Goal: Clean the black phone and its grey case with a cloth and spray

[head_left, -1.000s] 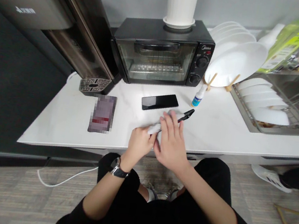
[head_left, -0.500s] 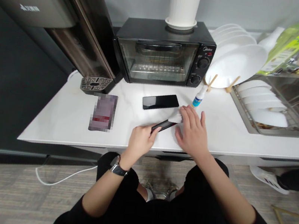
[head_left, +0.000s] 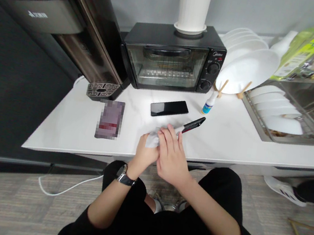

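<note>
My left hand (head_left: 146,152) is closed round the lower left end of a slim black object (head_left: 194,124) with a red lower edge; its kind I cannot make out. A crumpled white tissue (head_left: 152,140) covers that end. My right hand (head_left: 172,157) lies over the tissue, fingers bent, pressing it on the object. The black end sticks out to the upper right, above the counter. Behind it, a black smartphone (head_left: 169,108) lies face up. A small white spray bottle (head_left: 209,103) with a blue label stands to its right.
At the back is a toaster oven (head_left: 167,68) bearing a white pot (head_left: 194,6). A drink dispenser (head_left: 96,48) and a blurred-out flat item (head_left: 110,120) are on the left. White plates (head_left: 246,68) and a sink (head_left: 256,119) with dishes lie right; another person's shoe (head_left: 282,189) shows below.
The black end now points to the upper right, where earlier it lay in my left hand. My right hand and the tissue have shifted left, close against my left hand.
</note>
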{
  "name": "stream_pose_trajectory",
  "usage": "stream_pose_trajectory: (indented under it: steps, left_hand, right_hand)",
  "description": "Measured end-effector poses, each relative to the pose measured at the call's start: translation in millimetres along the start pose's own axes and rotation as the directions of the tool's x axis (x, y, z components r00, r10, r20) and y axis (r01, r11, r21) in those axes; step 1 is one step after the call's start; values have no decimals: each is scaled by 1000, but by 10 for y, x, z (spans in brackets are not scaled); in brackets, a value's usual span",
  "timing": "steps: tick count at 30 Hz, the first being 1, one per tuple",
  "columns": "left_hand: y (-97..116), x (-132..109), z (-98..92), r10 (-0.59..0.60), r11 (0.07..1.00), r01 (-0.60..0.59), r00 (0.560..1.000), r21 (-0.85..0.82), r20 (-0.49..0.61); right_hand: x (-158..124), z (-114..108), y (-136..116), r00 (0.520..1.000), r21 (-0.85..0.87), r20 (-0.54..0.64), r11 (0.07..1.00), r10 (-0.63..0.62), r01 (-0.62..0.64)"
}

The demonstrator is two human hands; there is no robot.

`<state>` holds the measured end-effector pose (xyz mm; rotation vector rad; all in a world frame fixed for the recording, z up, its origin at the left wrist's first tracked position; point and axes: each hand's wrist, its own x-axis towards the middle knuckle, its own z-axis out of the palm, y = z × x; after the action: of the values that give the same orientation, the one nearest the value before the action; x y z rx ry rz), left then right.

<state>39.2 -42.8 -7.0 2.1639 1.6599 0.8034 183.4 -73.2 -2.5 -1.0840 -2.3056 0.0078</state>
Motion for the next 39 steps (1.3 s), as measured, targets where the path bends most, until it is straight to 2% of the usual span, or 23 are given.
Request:
stream_pose_trajectory:
  steps: [2, 5, 8, 11, 14, 17, 19, 21, 24, 28, 31, 33, 35, 37, 39]
  left_hand:
    - [-8, -3, 2, -22, 999, 22, 1000, -34, 3]
    - [20, 7, -20, -40, 998, 39, 999, 59, 13]
    - [68, 21, -46, -29, 991, 30, 1000, 129, -10]
    - [96, 21, -54, -25, 990, 28, 999, 137, -30]
    - [97, 8, -54, -16, 991, 20, 999, 135, -30]
    - [87, 0, -57, 19, 995, -15, 999, 97, -42]
    - [76, 3, -58, 26, 997, -23, 999, 75, -38]
    - [57, 7, -53, 17, 997, -15, 1000, 81, -25]
    - [13, 2, -32, 9, 997, -8, 1000, 73, -6]
    - [-16, -14, -15, -27, 999, 27, 1000, -25, 3]
    - [13, -2, -29, -37, 999, 37, 999, 37, 9]
    - [43, 12, -42, -30, 995, 30, 1000, 97, -10]
    - [69, 19, -50, -27, 992, 31, 999, 122, -31]
    - [83, 16, -53, -27, 992, 31, 999, 126, -33]
    - [89, 8, -56, -24, 992, 27, 999, 120, -30]
  right_hand:
    - [-19, -43, 122, 998, -20, 26, 998, -66, 66]
    - [-21, -167, 453, 995, -86, 42, 992, -92, 96]
    - [-1, -286, 778, 1000, -137, 16, 990, -12, 15]
    - [32, -316, 944, 993, -147, -58, 983, 105, -112]
    - [66, -236, 870, 957, -124, -180, 959, 229, -253]
    - [96, -93, 571, 902, -77, -264, 925, 341, -372]
    - [107, 4, 319, 893, -53, -260, 918, 368, -394]
    - [102, 78, 106, 922, -34, -210, 940, 325, -339]
    - [55, 105, -20, 984, 12, -109, 990, 143, -143]
    - [-27, -61, 221, 996, 39, -2, 995, -90, 90]
    - [-41, -259, 562, 991, -53, 57, 991, -122, 125]
    - [-25, -354, 781, 996, -112, 48, 991, -71, 76]
    - [0, -385, 932, 1000, -152, -7, 988, 28, -28]
    - [30, -348, 969, 983, -167, -99, 971, 154, -169]
    - [63, -261, 875, 943, -147, -188, 941, 276, -305]
